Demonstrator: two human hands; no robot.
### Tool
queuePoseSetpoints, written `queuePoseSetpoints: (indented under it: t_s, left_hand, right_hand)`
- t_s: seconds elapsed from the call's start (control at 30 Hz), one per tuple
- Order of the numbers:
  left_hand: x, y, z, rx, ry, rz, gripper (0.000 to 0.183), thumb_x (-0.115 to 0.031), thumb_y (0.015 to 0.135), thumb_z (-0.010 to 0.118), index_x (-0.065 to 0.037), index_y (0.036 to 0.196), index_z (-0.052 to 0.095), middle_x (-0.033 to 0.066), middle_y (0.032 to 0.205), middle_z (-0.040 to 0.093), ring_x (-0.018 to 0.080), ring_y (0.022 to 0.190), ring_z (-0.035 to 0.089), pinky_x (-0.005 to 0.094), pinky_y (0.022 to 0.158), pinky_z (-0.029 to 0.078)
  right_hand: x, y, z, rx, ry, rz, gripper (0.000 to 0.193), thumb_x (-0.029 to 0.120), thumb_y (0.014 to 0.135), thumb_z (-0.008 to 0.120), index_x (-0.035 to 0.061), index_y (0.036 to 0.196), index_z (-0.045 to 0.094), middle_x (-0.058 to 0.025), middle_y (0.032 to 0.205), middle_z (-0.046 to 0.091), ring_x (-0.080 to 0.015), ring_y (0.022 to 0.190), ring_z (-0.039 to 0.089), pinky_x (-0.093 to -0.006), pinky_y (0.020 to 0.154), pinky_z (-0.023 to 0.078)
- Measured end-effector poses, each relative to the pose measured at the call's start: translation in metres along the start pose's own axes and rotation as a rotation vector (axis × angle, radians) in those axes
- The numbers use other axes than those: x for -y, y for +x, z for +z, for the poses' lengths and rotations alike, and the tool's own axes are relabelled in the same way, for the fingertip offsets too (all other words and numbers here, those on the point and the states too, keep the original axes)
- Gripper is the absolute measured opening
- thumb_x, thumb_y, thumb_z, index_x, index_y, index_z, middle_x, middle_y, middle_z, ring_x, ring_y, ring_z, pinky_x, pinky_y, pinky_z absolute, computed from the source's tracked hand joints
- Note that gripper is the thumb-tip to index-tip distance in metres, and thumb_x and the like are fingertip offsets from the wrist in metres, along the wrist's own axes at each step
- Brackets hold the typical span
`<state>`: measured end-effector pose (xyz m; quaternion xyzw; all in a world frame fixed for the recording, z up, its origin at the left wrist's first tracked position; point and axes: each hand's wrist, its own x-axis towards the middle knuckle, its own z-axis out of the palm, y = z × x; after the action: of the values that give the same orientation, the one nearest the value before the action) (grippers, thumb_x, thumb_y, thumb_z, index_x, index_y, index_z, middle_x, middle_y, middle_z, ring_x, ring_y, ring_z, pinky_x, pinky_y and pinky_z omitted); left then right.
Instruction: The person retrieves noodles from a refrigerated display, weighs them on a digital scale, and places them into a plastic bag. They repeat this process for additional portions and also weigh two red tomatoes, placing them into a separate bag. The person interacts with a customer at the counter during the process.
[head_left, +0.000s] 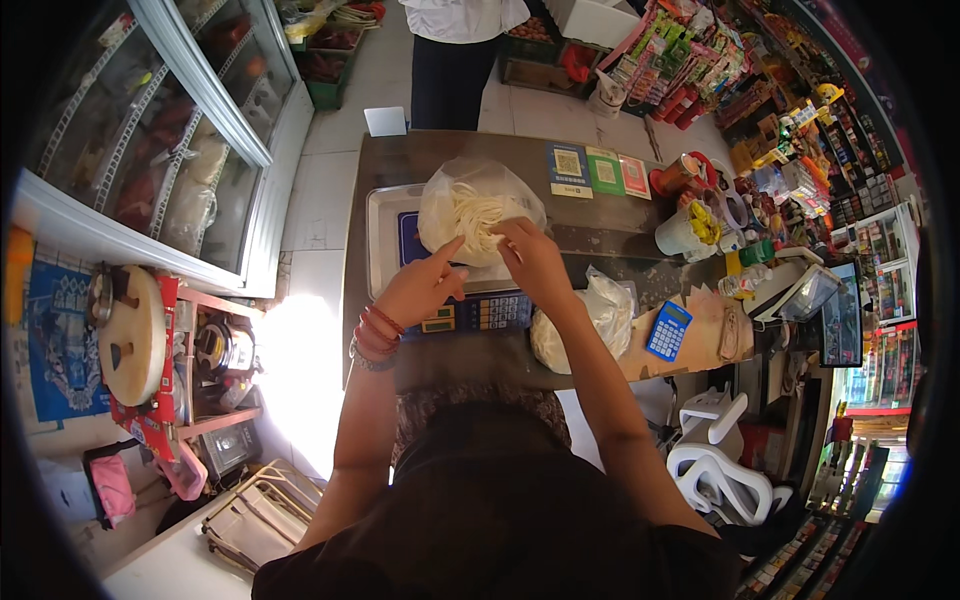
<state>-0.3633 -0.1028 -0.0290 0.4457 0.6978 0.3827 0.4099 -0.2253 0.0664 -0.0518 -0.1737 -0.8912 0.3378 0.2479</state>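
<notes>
- Here, at a shop counter (600, 235), a clear bag (478, 205) of pale noodles (472, 215) already sits on the steel pan of a scale (385, 225), its mouth open toward the person.
- The right hand (535, 262) rests on the near edge of the bag, fingers curled as if pinching the plastic or a few strands; whether it truly grips cannot be told from here.
- The left hand (420, 290), red bands at the wrist, holds nothing: its forefinger is stretched out toward the bag, just above the scale's keypad (480, 312).
- Judging by this, the noodles are bagged and on the pan, and the weighing looks to be under way; the bag is not yet closed or tied and has not left the scale.
- A second filled bag (590, 320) lies on the counter beside the keypad, by the right forearm, with a blue calculator (668, 330) just past it.
- Across the counter stands another person (455, 60) in a white top and dark trousers, well apart from the scale.
</notes>
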Motion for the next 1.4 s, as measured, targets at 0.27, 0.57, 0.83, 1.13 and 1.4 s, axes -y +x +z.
queuePoseSetpoints:
  t_s: [0.27,0.57,0.83,1.13,1.4]
  left_hand:
    - [0.006,-0.018,0.002,-0.029,0.073,-0.015,0.053,-0.028,0.097,0.05,-0.003,0.141,0.036,0.0113,0.082,0.069,0.0279,0.076,0.067,0.0358,0.07,0.051]
    - [0.021,0.0,0.023,-0.001,0.054,0.078,0.058,-0.026,0.097,0.051,-0.006,0.147,0.029,0.0076,0.084,0.068,0.0148,0.064,0.062,0.0273,0.056,0.051]
    - [0.018,-0.01,0.029,0.023,0.066,0.034,0.058,-0.027,0.097,0.052,-0.007,0.147,0.03,0.0072,0.085,0.067,0.0152,0.063,0.062,0.0264,0.058,0.051]
    - [0.024,-0.012,0.043,0.027,0.126,0.146,0.057,-0.027,0.096,0.054,-0.005,0.145,0.034,0.0073,0.086,0.067,0.0157,0.063,0.062,0.0285,0.062,0.05]
    - [0.022,-0.019,0.058,0.048,0.211,0.175,0.051,-0.027,0.094,0.055,-0.005,0.139,0.042,0.0088,0.088,0.066,0.024,0.073,0.064,0.0332,0.07,0.05]
  right_hand:
    - [-0.069,0.056,0.049,0.108,-0.227,-0.009,0.012,0.002,0.084,0.061,0.0035,0.095,0.06,-0.0113,0.099,0.063,-0.029,0.08,0.063,-0.0369,0.071,0.05]
    - [-0.044,0.035,0.054,0.108,0.079,0.162,0.024,0.011,0.084,0.066,0.002,0.102,0.054,-0.014,0.088,0.062,-0.0266,0.083,0.064,-0.0358,0.071,0.05]
    - [-0.058,0.024,0.058,-0.049,0.07,0.163,0.015,0.01,0.078,0.072,0.0024,0.087,0.063,-0.0112,0.081,0.059,-0.0232,0.068,0.061,-0.0333,0.063,0.048]
    - [0.055,0.079,-0.092,-0.203,1.0,0.067,0.011,0.012,0.093,0.062,0.0012,0.097,0.06,-0.0063,0.084,0.065,-0.0115,0.072,0.061,-0.0238,0.067,0.05]
    - [0.109,0.07,-0.233,-0.369,0.935,-0.557,0.018,0.011,0.095,0.056,-0.0013,0.107,0.059,-0.0179,0.105,0.066,-0.023,0.089,0.067,-0.0337,0.079,0.058]
